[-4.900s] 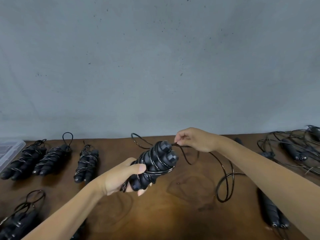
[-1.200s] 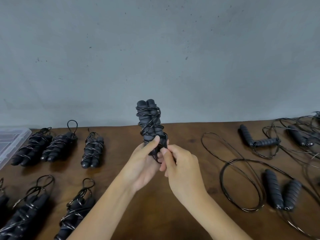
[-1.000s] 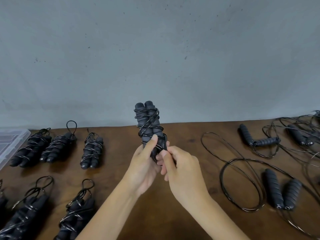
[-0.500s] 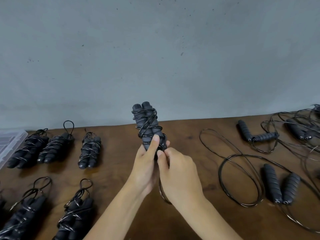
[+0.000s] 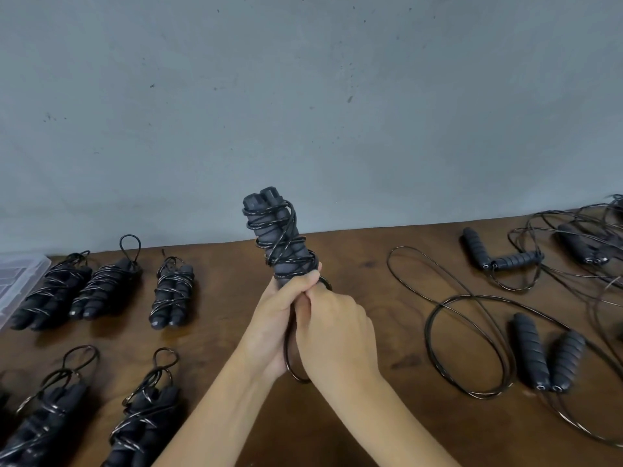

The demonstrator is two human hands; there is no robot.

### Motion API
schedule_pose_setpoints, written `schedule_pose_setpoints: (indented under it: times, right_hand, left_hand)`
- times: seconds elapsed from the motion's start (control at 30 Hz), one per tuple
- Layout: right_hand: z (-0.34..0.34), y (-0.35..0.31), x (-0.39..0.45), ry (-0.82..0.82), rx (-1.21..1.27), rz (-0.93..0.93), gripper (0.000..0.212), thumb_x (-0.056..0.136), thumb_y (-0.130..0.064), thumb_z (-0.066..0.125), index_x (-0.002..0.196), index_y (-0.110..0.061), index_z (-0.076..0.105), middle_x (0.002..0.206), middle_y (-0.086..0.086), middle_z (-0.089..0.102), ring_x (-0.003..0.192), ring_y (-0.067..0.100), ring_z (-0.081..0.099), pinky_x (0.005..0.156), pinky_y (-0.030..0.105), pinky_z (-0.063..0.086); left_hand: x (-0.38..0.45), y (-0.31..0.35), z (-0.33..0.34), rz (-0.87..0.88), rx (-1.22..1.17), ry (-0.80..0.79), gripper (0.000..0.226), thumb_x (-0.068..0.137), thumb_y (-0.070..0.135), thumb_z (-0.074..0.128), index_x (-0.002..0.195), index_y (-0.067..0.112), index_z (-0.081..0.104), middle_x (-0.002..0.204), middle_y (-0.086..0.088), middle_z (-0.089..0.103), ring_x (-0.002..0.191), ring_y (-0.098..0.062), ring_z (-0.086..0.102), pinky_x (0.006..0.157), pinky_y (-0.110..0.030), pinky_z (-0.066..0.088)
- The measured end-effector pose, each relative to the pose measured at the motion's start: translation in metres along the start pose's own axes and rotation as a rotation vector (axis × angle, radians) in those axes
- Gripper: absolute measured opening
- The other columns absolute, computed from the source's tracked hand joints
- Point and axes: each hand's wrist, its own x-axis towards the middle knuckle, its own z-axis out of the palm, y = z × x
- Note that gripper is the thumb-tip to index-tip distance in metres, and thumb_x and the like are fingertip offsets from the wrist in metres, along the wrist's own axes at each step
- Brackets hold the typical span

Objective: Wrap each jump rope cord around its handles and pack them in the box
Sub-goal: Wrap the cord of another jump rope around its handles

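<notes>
A jump rope (image 5: pixel 274 230) with two black handles side by side stands upright above the table, its thin black cord wound around them. My left hand (image 5: pixel 274 318) grips the handles' lower end. My right hand (image 5: pixel 333 335) is curled against it and pulls a loop of the cord (image 5: pixel 289 358) down between the two hands. A corner of the clear plastic box (image 5: pixel 20 278) shows at the far left edge.
Several wrapped jump ropes (image 5: pixel 172 294) lie on the brown table (image 5: pixel 387 416) at the left, in two rows. Unwrapped ropes with loose cord loops (image 5: pixel 468 345) and bare handles (image 5: pixel 546 352) spread over the right side. A grey wall stands behind.
The cord went from being wound around the handles to fully wrapped. The bundle now stands upright, and a loop of cord has been drawn down below my hands over the last second.
</notes>
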Motion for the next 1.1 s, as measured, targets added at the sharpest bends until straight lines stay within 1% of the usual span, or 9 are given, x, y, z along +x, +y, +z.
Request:
schedule_pose_setpoints:
  times: [0.2,0.3,0.4,0.5,0.57,0.7,0.8,0.97,1.1]
  right_hand:
    - [0.001,-0.004,-0.008,-0.092,-0.124,-0.116,0.038,0.105,-0.014,0.031,0.139,-0.013,0.048,0.136,0.004,0.057,0.114,0.022,0.063,0.087,0.035,0.050]
    - [-0.007,0.004,-0.018,-0.111,-0.039,-0.122,0.030,0.106,-0.024,0.030,0.122,-0.021,0.055,0.122,-0.001,0.060,0.106,0.021,0.062,0.082,0.035,0.047]
    - [-0.013,0.026,-0.018,0.112,0.191,-0.018,0.029,0.104,-0.041,0.036,0.088,-0.028,0.057,0.087,-0.008,0.063,0.082,0.014,0.062,0.069,0.035,0.048]
    - [-0.013,0.050,-0.009,0.297,0.482,0.122,0.017,0.100,-0.049,0.051,0.094,-0.036,0.059,0.089,-0.015,0.066,0.082,0.003,0.063,0.073,0.030,0.053]
    - [-0.008,0.059,-0.003,0.177,0.605,0.177,0.014,0.099,-0.049,0.054,0.105,-0.038,0.060,0.097,-0.015,0.067,0.086,0.000,0.064,0.078,0.028,0.054]
    - [-0.004,0.064,-0.001,0.058,0.713,0.161,0.021,0.106,-0.045,0.041,0.104,-0.052,0.061,0.107,-0.019,0.069,0.098,0.002,0.067,0.088,0.033,0.059]
    - [-0.010,0.062,-0.003,0.011,0.904,0.172,0.035,0.109,-0.046,0.033,0.104,-0.044,0.068,0.101,-0.022,0.073,0.099,0.002,0.069,0.082,0.024,0.059]
    - [-0.005,0.057,-0.004,-0.072,1.074,0.176,0.042,0.100,-0.057,0.042,0.125,-0.035,0.067,0.118,-0.015,0.073,0.115,0.003,0.066,0.102,0.034,0.053]
    - [-0.001,0.058,0.000,-0.046,1.226,0.281,0.031,0.106,-0.037,0.051,0.116,-0.019,0.074,0.114,0.000,0.077,0.114,0.016,0.070,0.106,0.047,0.051]
  left_hand:
    - [0.000,0.002,0.007,-0.029,-0.017,-0.025,0.013,0.095,0.010,0.069,0.107,0.007,0.069,0.087,-0.006,0.060,0.072,-0.012,0.059,0.063,-0.023,0.054]
    - [-0.003,-0.002,0.007,-0.049,0.023,0.007,0.017,0.098,0.014,0.066,0.109,0.003,0.071,0.086,-0.007,0.061,0.070,-0.013,0.058,0.061,-0.023,0.054]
    - [-0.004,-0.011,0.014,-0.015,-0.021,0.044,0.017,0.101,0.009,0.061,0.102,0.000,0.074,0.093,-0.014,0.067,0.073,-0.020,0.064,0.066,-0.029,0.060]
    - [-0.004,-0.016,0.021,0.045,-0.094,0.015,0.015,0.094,0.007,0.060,0.097,-0.002,0.073,0.100,-0.018,0.070,0.083,-0.024,0.066,0.081,-0.033,0.057]
    - [-0.006,-0.016,0.026,0.068,-0.080,-0.017,0.029,0.089,0.019,0.061,0.106,-0.003,0.070,0.110,-0.021,0.071,0.096,-0.029,0.066,0.086,-0.038,0.054]
    - [-0.005,-0.022,0.029,0.090,0.009,-0.013,0.035,0.093,0.027,0.066,0.112,-0.001,0.070,0.114,-0.023,0.072,0.100,-0.028,0.069,0.075,-0.033,0.059]
    - [-0.002,-0.027,0.028,0.155,0.083,0.015,0.033,0.093,0.031,0.066,0.110,0.002,0.072,0.112,-0.020,0.072,0.102,-0.030,0.068,0.078,-0.037,0.054]
    - [-0.012,-0.029,0.038,0.226,0.287,0.028,0.042,0.096,0.030,0.066,0.128,0.003,0.071,0.125,-0.010,0.075,0.123,-0.022,0.068,0.106,-0.039,0.050]
    - [-0.010,-0.035,0.031,0.321,0.486,0.080,0.027,0.102,0.017,0.066,0.127,0.007,0.063,0.112,-0.009,0.076,0.111,-0.022,0.072,0.096,-0.034,0.055]
